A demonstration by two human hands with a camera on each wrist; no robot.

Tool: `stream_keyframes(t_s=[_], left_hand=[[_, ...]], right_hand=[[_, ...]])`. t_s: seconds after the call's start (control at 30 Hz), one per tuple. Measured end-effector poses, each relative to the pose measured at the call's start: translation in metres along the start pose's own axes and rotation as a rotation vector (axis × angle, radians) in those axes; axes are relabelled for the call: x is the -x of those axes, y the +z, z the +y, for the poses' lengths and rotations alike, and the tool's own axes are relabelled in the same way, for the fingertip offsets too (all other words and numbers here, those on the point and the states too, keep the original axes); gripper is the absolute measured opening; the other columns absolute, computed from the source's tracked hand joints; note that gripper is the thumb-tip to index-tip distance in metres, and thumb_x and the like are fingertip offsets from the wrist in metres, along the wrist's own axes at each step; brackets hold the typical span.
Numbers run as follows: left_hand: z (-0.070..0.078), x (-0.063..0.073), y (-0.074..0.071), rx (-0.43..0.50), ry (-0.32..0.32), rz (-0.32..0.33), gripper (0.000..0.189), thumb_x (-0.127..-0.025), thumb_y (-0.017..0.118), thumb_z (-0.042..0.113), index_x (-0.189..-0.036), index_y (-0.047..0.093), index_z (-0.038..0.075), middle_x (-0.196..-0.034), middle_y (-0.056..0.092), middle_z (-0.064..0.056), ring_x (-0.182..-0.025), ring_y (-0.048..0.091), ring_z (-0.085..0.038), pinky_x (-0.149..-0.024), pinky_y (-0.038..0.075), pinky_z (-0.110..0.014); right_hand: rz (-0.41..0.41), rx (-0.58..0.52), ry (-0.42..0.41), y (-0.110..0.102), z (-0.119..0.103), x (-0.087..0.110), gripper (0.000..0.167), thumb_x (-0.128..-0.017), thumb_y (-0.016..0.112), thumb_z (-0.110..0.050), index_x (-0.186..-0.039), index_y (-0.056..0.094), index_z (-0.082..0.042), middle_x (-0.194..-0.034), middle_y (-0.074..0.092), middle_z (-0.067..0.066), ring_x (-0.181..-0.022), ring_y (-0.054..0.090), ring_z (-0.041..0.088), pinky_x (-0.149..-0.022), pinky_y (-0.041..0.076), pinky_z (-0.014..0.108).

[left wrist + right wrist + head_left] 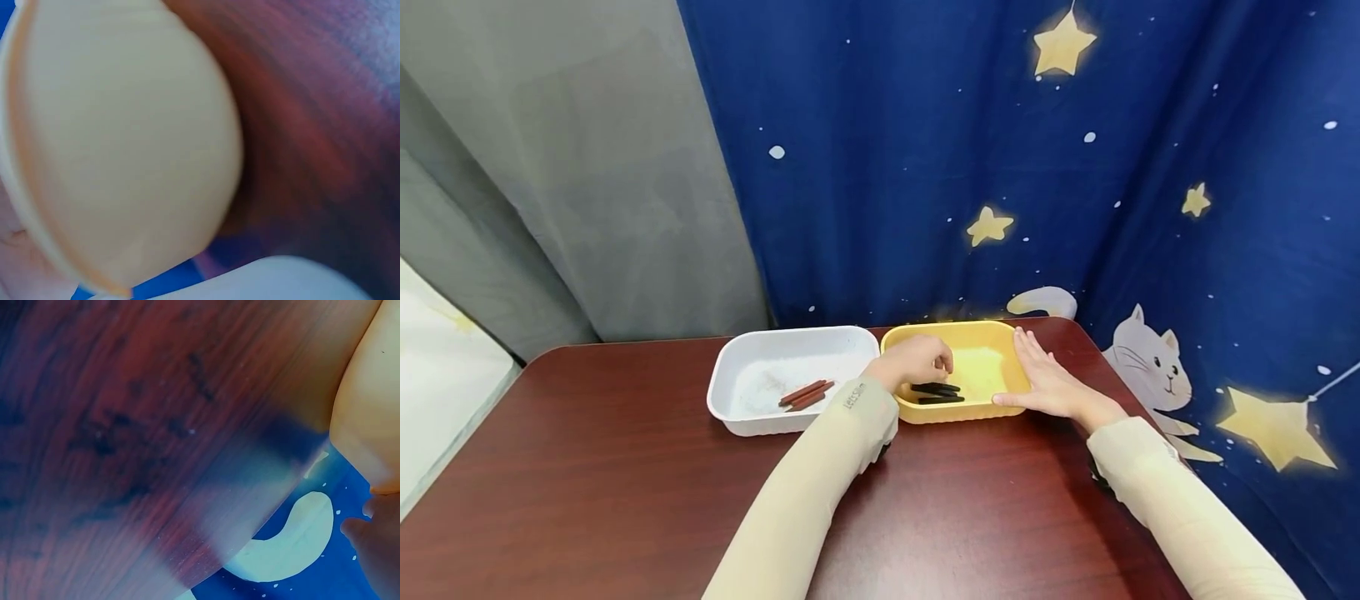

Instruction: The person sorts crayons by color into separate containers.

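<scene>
My left hand (917, 362) reaches over the left part of a yellow basket (955, 412), its fingers bent downward. Just below its fingertips lie several thin black sticks (942, 400) inside that basket. I cannot tell whether the left fingers hold a stick. With fingers spread and straight, my right hand (1051, 385) rests against the basket's right end, thumb at the front rim. In the left wrist view a pale sleeve (125, 137) covers most of the picture. Part of the right hand (381, 547) shows at the lower right of the right wrist view.
A white basket (748, 425) stands left of the yellow one, with several reddish-brown sticks (806, 395) lying in it. Both are near the back edge of a dark reddish wooden table (625, 467). Behind hangs a blue curtain (880, 167) with stars, beside grey cloth (587, 167).
</scene>
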State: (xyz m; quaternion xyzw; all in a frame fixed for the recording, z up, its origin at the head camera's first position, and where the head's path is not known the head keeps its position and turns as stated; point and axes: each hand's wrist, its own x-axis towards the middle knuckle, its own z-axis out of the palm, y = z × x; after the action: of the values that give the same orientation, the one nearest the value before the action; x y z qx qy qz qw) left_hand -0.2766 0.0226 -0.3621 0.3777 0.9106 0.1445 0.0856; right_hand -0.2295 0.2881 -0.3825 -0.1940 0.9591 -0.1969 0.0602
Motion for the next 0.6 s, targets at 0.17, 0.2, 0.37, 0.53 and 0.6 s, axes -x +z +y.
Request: stream_keyframes(t_s=[0.17,0.2,0.37,0.53,0.6], left_hand=[[0.007,0.020,-0.022,-0.107,0.070,0.059,0.019,-0.095,0.060,0.020,-0.104,0.076,0.015,-0.106,0.073,0.001,-0.099,0.065,-0.015,-0.090,0.053,-0.030],[0.008,0.028,-0.027,-0.139,0.074,0.076,0.019,-0.094,0.060,0.022,-0.103,0.076,0.016,-0.107,0.072,0.002,-0.100,0.065,-0.015,-0.089,0.053,-0.031],[0.012,0.073,-0.057,-0.259,0.068,0.191,0.019,-0.093,0.063,0.026,-0.105,0.075,0.019,-0.108,0.070,0.004,-0.103,0.062,-0.020,-0.083,0.056,-0.038],[0.011,0.122,-0.083,-0.338,0.102,0.309,0.020,-0.092,0.065,0.027,-0.108,0.074,0.018,-0.106,0.070,0.003,-0.099,0.061,-0.019,-0.073,0.056,-0.039],[0.004,0.147,-0.092,-0.367,0.110,0.341,0.020,-0.091,0.067,0.026,-0.108,0.074,0.016,-0.104,0.069,0.002,-0.097,0.061,-0.019,-0.072,0.056,-0.040]], right_hand=[[0.005,-0.035,-0.001,0.003,0.001,-0.002,0.119,-0.084,0.069,-0.057,-0.157,-0.002,0.005,-0.166,-0.004,0.024,-0.153,-0.002,0.044,-0.115,0.007,0.074],[0.005,-0.042,-0.002,0.004,0.001,-0.003,0.119,-0.084,0.069,-0.057,-0.157,-0.002,0.005,-0.166,-0.004,0.024,-0.153,-0.002,0.044,-0.115,0.007,0.074],[0.016,-0.038,-0.004,0.009,0.002,-0.005,0.121,-0.083,0.070,-0.058,-0.157,-0.001,0.006,-0.166,-0.003,0.024,-0.153,0.000,0.044,-0.115,0.008,0.074],[0.067,-0.039,-0.017,0.006,0.003,0.000,0.120,-0.083,0.071,-0.056,-0.158,-0.004,0.000,-0.167,-0.005,0.021,-0.154,-0.002,0.041,-0.114,0.008,0.075],[0.100,-0.037,-0.043,0.004,0.002,0.004,0.117,-0.084,0.070,-0.055,-0.159,-0.003,-0.004,-0.167,-0.005,0.018,-0.154,-0.003,0.040,-0.114,0.008,0.076]])
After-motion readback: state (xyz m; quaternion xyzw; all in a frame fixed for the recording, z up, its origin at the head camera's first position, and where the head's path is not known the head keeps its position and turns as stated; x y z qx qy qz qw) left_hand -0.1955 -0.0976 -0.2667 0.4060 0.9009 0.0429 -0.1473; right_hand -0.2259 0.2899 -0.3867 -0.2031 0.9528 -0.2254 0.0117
